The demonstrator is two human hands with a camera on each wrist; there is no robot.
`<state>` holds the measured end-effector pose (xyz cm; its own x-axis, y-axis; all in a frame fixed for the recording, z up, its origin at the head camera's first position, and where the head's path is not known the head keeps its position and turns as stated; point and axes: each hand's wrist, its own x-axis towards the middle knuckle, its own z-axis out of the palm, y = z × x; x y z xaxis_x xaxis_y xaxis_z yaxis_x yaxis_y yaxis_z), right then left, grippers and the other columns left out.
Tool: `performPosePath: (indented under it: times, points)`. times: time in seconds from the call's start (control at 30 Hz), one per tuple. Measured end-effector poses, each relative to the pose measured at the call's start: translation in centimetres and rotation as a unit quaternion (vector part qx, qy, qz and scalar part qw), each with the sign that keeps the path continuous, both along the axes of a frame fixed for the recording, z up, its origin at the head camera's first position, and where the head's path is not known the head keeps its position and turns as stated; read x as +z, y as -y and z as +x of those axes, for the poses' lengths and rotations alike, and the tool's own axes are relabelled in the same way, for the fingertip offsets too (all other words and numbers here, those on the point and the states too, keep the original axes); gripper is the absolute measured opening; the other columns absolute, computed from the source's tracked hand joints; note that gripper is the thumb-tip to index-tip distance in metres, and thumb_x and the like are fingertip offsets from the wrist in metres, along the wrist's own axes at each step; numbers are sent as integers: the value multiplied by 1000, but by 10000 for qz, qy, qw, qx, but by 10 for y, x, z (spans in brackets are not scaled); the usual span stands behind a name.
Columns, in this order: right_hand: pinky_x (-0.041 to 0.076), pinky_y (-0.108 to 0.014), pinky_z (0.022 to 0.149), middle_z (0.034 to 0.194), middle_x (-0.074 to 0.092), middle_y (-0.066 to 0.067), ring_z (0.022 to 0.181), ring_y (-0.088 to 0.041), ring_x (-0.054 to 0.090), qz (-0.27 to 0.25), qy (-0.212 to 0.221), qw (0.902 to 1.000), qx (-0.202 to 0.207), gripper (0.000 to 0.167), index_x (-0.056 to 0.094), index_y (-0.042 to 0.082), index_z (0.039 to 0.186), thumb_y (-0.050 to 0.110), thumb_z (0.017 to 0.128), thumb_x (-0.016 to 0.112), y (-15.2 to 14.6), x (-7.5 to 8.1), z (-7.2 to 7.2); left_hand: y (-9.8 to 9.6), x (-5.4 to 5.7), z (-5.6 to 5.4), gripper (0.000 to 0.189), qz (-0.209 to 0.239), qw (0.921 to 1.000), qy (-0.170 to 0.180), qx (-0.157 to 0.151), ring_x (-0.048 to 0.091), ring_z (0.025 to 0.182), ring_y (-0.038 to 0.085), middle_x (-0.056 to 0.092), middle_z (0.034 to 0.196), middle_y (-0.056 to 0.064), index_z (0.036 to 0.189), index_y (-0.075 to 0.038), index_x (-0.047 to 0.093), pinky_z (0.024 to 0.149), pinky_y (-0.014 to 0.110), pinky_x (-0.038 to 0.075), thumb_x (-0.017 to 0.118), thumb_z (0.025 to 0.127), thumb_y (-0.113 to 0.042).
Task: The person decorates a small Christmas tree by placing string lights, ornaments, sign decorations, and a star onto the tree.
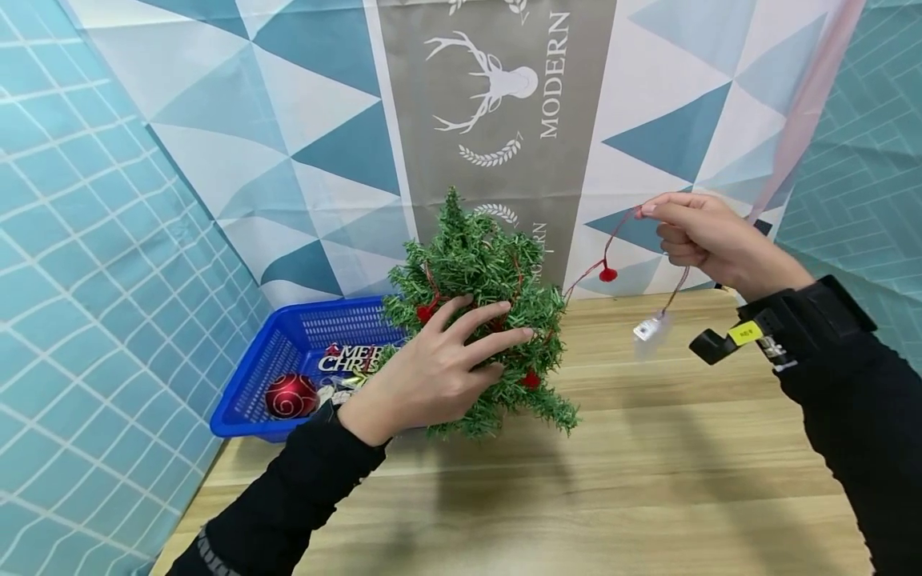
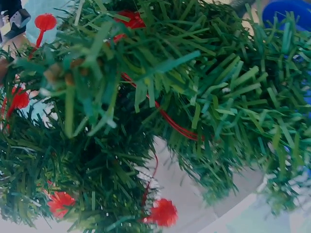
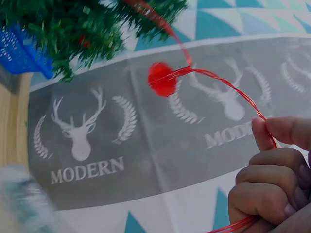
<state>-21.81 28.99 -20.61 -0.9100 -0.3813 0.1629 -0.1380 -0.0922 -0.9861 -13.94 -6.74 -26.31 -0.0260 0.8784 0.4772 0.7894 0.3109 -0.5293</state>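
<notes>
A small green artificial Christmas tree [image 1: 475, 272] stands at mid-table, wound with a red light string that bears small red lantern-like ornaments. My left hand [image 1: 439, 368] rests on its front branches, fingers spread and slightly bent. Out to the right, my right hand [image 1: 709, 236] pinches the thin red light string [image 3: 228, 83] between thumb and forefinger, other fingers curled round the cord. One red ornament [image 1: 608, 274] hangs on the stretch between tree and hand. A small clear-and-white box [image 1: 648, 329], blurred at its edge, dangles from the cord below the right hand. The tree's base is hidden.
Behind the tree at left sits a blue plastic basket [image 1: 248, 384] holding a red bauble [image 1: 291, 396], a Merry Christmas sign [image 1: 349, 358] and other small decorations. The wooden table [image 1: 612, 480] ends at a patterned cloth backdrop [image 1: 497, 184]. Blue tiled cloth hangs at left.
</notes>
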Motion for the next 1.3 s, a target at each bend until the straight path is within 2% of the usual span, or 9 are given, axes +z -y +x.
performPosePath:
  times: [0.17, 0.4, 0.53, 0.63, 0.73, 0.87, 0.97, 1.17, 1.3]
  points:
    - [7, -32, 45, 53, 24, -1, 47, -20, 10, 302, 49, 9984, -473, 16, 71, 13, 97, 21, 97, 57, 7, -4, -11, 5, 0, -3, 18, -89, 9991, 46, -408, 41, 129, 33, 52, 133, 5, 73, -22, 67, 99, 52, 38, 64, 82, -7]
    - [10, -33, 45, 53, 26, 0, 46, -20, 14, 841, -93, 9953, -472, 19, 71, 16, 94, 26, 97, 55, 19, -5, -14, 16, 2, -4, 6, 8, 9977, 311, -598, 34, 134, 34, 47, 138, 7, 74, -20, 67, 107, 60, 22, 68, 80, -19]
    - [11, -33, 45, 53, 25, 0, 45, -20, 14, 919, -87, 9946, -471, 19, 71, 17, 92, 25, 98, 55, 21, -8, -15, -9, 3, 9, 18, 431, 9971, -283, -560, 40, 129, 32, 54, 133, 7, 77, -20, 69, 106, 59, 24, 61, 82, -35]
    - [11, -34, 44, 53, 24, -1, 45, -19, 15, 1005, -102, 9936, -498, 19, 71, 18, 90, 25, 98, 55, 20, -11, -15, -52, 0, 27, 23, 803, 9884, -1264, 266, 55, 112, 25, 64, 119, 6, 87, -17, 72, 98, 45, 40, 53, 87, -30]
    - [11, -34, 45, 53, 24, -1, 44, -18, 17, 1101, -177, 9920, -587, 18, 70, 18, 90, 26, 98, 55, 18, -15, -15, -99, -5, 39, 28, 782, 9616, -1798, 1919, 62, 96, 21, 68, 108, 6, 99, -10, 71, 85, 33, 47, 44, 93, -15]
    - [12, -34, 46, 53, 26, 0, 43, -16, 19, 1188, -278, 9903, -670, 17, 69, 19, 92, 26, 98, 54, 14, -20, -14, -139, -13, 39, 37, 96, 9066, -1708, 3856, 65, 93, 25, 68, 109, 12, 113, -3, 68, 82, 33, 49, 35, 98, -9]
    - [12, -34, 45, 53, 27, 2, 43, -16, 19, 1215, -303, 9898, -684, 17, 69, 19, 94, 27, 98, 55, 11, -23, -14, -148, -19, 31, 36, -127, 8878, -1629, 4303, 65, 84, 25, 69, 97, 13, 106, -4, 72, 78, 32, 52, 37, 98, -8]
    - [12, -34, 45, 54, 26, 2, 44, -17, 17, 1131, -278, 9911, -643, 17, 70, 18, 95, 28, 98, 55, 9, -23, -11, -134, -26, 26, 31, 256, 9224, -1554, 3527, 55, 58, 10, 56, 62, -3, 67, -16, 64, 63, 23, 53, 49, 85, 5]
    - [12, -34, 45, 54, 26, 1, 45, -17, 17, 1051, -262, 9932, -418, 18, 70, 17, 95, 27, 98, 54, 10, -19, -8, -103, -29, 30, 28, 345, 9568, -1513, 2458, 59, 62, 10, 60, 67, -2, 72, -13, 65, 66, 22, 54, 49, 81, 8]
